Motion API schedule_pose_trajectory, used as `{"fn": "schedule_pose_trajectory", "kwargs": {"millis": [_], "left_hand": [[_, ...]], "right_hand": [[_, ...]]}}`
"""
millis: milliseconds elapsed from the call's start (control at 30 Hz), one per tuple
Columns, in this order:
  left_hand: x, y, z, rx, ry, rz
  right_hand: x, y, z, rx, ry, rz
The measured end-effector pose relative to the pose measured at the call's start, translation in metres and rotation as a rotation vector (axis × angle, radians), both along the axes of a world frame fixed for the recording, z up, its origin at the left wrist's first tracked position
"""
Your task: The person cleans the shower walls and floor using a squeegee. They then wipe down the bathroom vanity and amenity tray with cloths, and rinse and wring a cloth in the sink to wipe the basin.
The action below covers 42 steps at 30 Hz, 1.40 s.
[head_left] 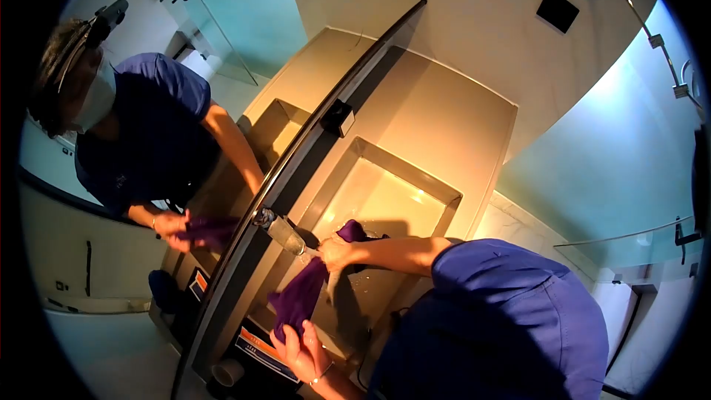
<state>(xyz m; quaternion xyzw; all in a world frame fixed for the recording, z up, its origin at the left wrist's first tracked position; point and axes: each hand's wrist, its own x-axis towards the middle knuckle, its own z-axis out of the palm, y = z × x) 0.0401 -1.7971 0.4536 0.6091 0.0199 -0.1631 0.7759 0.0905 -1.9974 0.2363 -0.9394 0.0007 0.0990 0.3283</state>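
Observation:
A purple cloth (300, 296) is stretched between my two hands above the recessed sink (437, 181), beside the faucet (285, 235). My right hand (338, 253) is closed round the cloth near the faucet's end, and a bunched part of the cloth sticks out beyond it over the basin. Lower in the view, my left hand (302, 348) grips the other end of the cloth with bent fingers. Splashes and wet patches show in the basin under my right hand.
A large mirror (296, 52) behind the counter (437, 96) reflects a masked person and purple cloth. A black box (338, 117) stands on the ledge. An orange-and-white card (259, 344) and a cup (227, 372) are near my left hand. Glass panels (592, 155) stand at right.

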Motion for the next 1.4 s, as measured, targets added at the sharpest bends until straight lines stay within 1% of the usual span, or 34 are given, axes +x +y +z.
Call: {"fn": "schedule_pose_trajectory", "kwargs": {"millis": [33,67,100,133,200,233,267,300,333,367,400,433,500,567,633,667,733,767,800,833,900,967,1000,1033,1067,1100,1167,1200,1233,1267,1300,1333,1367,1400], "left_hand": [[0.003,0.015,-0.009,-0.218,0.141,0.078],[0.004,0.042,-0.032,-0.31,0.131,0.06],[0.011,0.072,-0.073,-0.408,0.234,0.201],[0.008,0.063,-0.071,-0.264,0.264,0.189],[-0.025,0.05,-0.046,0.032,0.305,0.182],[-0.033,0.048,-0.041,0.185,0.319,0.195],[-0.031,0.049,-0.048,-0.121,0.553,0.159],[-0.028,0.067,-0.098,-0.059,0.446,-0.04],[-0.019,0.068,-0.141,-0.128,0.688,0.11],[-0.015,0.067,-0.165,-0.198,0.93,0.259],[-0.024,0.033,-0.146,-0.113,0.876,0.304],[-0.02,0.028,-0.162,-0.186,0.926,0.229],[-0.009,0.007,-0.17,-0.516,1.016,0.206],[0.012,-0.011,-0.173,-0.719,0.95,-0.024],[0.029,-0.028,-0.177,-0.819,0.778,-0.298],[0.033,-0.034,-0.178,-0.843,0.686,-0.401],[0.032,-0.048,-0.183,-0.897,0.502,-0.56],[0.027,-0.05,-0.182,-0.916,0.437,-0.59],[0.021,-0.054,-0.182,-0.934,0.381,-0.611],[0.013,-0.056,-0.184,-0.943,0.335,-0.614],[0.009,-0.051,-0.185,-0.875,0.358,-0.521],[0.015,-0.033,-0.186,-0.719,0.484,-0.383],[0.016,-0.025,-0.189,-0.722,0.508,-0.27],[0.014,-0.014,-0.197,-0.733,0.529,-0.152],[0.017,0.01,-0.227,-0.694,0.412,-0.265],[0.014,0.019,-0.232,-0.566,0.58,-0.051],[0.003,0.028,-0.238,-0.298,0.917,0.365],[-0.001,0.039,-0.257,-0.323,0.892,0.197],[-0.006,0.024,-0.234,-0.295,0.875,0.159],[-0.004,0.008,-0.217,-0.297,0.925,0.192],[-0.003,-0.003,-0.21,-0.297,0.978,0.219],[0.0,-0.008,-0.213,-0.405,0.929,0.104],[0.004,-0.009,-0.219,-0.512,0.878,-0.01],[0.01,-0.007,-0.242,-0.636,0.72,-0.219]], "right_hand": [[0.01,-0.002,-0.013,-0.055,-0.117,-0.096],[0.018,-0.012,-0.001,-0.111,0.068,-0.05],[0.031,-0.007,-0.006,-0.276,0.183,-0.166],[0.049,-0.013,-0.043,-0.162,0.186,-0.019],[0.05,-0.026,-0.02,0.03,0.344,-0.01],[0.043,-0.015,0.035,0.111,0.497,-0.143],[0.042,-0.013,0.04,0.224,0.447,-0.09],[0.04,-0.005,0.043,0.333,0.398,-0.032],[0.032,0.001,0.056,0.255,0.276,0.011],[0.023,0.007,0.071,0.167,0.152,0.045],[0.014,0.015,0.079,0.262,0.165,0.062],[0.006,0.022,0.083,0.357,0.177,0.073],[-0.031,0.031,0.121,0.799,0.207,0.094],[-0.063,0.046,0.163,0.734,0.125,0.077],[-0.084,0.084,0.134,0.405,-0.134,0.083],[-0.09,0.088,0.114,0.5,-0.19,0.115],[-0.073,0.075,0.058,0.335,-0.259,0.002],[-0.063,0.08,0.044,0.266,-0.292,-0.045],[-0.056,0.055,0.055,0.328,-0.247,-0.107],[-0.04,0.032,0.049,0.242,-0.153,-0.168],[-0.008,-0.014,0.036,0.06,0.055,-0.263],[0.006,-0.059,0.014,-0.043,0.065,-0.101],[0.007,-0.072,0.02,-0.17,0.133,-0.064],[0.013,-0.087,0.01,-0.315,0.166,-0.006],[0.013,-0.099,0.017,-0.33,0.202,0.002],[0.009,-0.105,0.022,-0.345,0.24,0.002],[-0.008,-0.106,-0.001,0.348,0.342,-0.228],[-0.013,-0.093,-0.012,0.62,0.361,-0.318],[-0.027,-0.078,0.014,0.927,0.418,-0.243],[-0.036,-0.053,0.024,0.914,0.293,-0.229],[-0.044,-0.04,0.082,0.634,0.335,-0.134],[-0.05,-0.019,0.061,0.748,0.205,-0.016],[-0.06,0.001,0.08,0.801,0.271,0.016],[-0.068,0.025,0.073,0.807,0.064,0.131]]}}
